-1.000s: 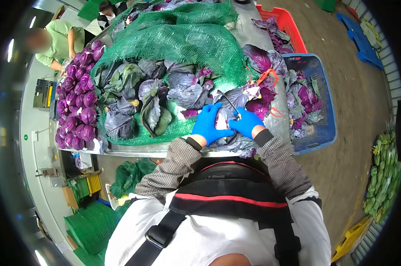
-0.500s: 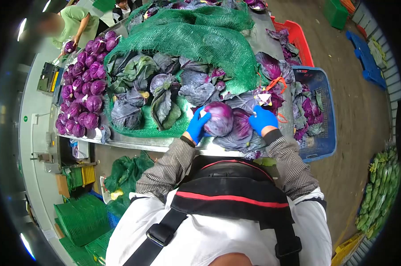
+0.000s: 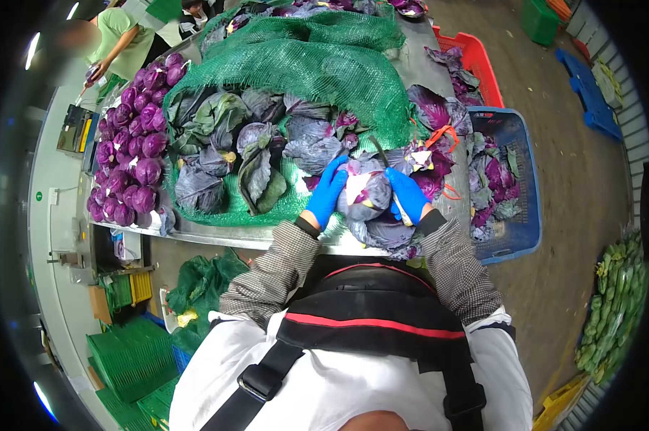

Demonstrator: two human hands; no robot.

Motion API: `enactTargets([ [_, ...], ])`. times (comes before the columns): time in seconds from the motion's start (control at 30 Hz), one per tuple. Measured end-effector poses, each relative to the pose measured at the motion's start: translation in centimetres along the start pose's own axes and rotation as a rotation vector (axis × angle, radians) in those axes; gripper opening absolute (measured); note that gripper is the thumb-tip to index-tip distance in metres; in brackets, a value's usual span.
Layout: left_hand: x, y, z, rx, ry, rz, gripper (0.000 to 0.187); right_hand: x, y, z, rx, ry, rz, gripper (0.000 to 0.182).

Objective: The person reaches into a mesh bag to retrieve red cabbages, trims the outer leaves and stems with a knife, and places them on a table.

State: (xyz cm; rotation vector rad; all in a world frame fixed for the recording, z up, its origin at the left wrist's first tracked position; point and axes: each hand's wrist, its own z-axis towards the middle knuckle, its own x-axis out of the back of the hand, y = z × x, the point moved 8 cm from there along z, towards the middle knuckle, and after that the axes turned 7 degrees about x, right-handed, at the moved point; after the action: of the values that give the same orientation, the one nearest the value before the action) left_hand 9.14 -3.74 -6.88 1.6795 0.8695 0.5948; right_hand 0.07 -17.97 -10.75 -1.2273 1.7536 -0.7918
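Observation:
A red cabbage (image 3: 367,192) with greyish outer leaves and a pale stem end facing up is between my hands at the table's front edge. My left hand (image 3: 329,194), in a blue glove, is curled around its left side. On its right side is my right hand (image 3: 409,194), also gloved in blue, closed on a knife (image 3: 379,151). The knife's dark, thin blade points up and away, and its pale handle shows below the fingers. Loose cabbage leaves (image 3: 384,234) lie under and in front of the cabbage. Behind it, untrimmed cabbages (image 3: 314,144) rest on green netting (image 3: 296,68).
Trimmed purple cabbages (image 3: 134,147) are piled at the table's left end. A blue crate (image 3: 515,241) holding leaves stands on the right, with a red crate (image 3: 487,65) behind it. A co-worker (image 3: 113,39) stands at the far left. Green crates (image 3: 131,355) are stacked lower left.
A smooth purple cabbage was in my left hand; now a greyish cabbage with its stem end up is there. My right hand has moved left against it, and the knife has come into sight.

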Motion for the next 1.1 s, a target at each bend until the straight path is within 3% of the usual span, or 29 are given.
enactTargets([
  [0.1,0.1,-3.8,0.0,0.112,0.1,0.013,0.05,0.5,-0.3,-0.8,0.112,0.142,-0.399,0.06],
  [0.13,0.3,-5.0,0.3,0.11,0.113,-0.024,0.066,0.8,-0.2,-1.1,0.157,0.174,-0.59,0.062],
  [0.17,-0.3,-4.8,-0.1,0.116,0.11,-0.027,0.066,0.9,-0.3,-1.5,0.15,0.176,-0.59,0.062],
  [0.23,-0.9,-2.3,-1.3,-0.069,0.236,0.475,0.089,0.3,-0.3,-2.0,0.075,0.099,-0.614,0.067],
  [0.27,-1.1,-1.8,-1.2,-0.114,0.245,0.497,0.103,0.3,-0.7,-2.1,0.21,0.127,-0.712,0.059],
  [0.3,-1.0,-1.6,-1.1,-0.114,0.247,0.497,0.103,0.4,0.0,-2.3,0.212,0.126,-0.712,0.059],
  [0.4,-1.6,-1.5,-0.4,-0.002,0.137,0.529,0.098,0.5,-1.7,-3.9,0.349,0.28,-1.008,0.035],
  [0.53,-0.9,-3.8,1.8,0.114,0.178,0.542,0.096,-0.8,-4.9,-6.8,0.371,0.323,-1.32,0.021],
  [0.8,-1.7,-3.5,2.7,0.217,0.11,0.391,0.102,-0.5,-3.0,-5.9,0.435,0.286,-1.342,0.017],
  [0.87,-2.0,-3.3,2.6,0.252,0.066,0.626,0.109,-0.4,-2.3,-5.5,0.465,0.29,-1.345,0.016],
  [1.07,-2.2,-3.6,3.0,0.291,0.095,0.661,0.116,0.5,-2.6,-4.1,0.422,0.445,-1.509,0.015],
  [1.1,-2.4,-3.2,2.9,0.289,0.097,0.66,0.116,1.8,-1.9,-3.2,0.32,0.467,-1.428,0.017],
])
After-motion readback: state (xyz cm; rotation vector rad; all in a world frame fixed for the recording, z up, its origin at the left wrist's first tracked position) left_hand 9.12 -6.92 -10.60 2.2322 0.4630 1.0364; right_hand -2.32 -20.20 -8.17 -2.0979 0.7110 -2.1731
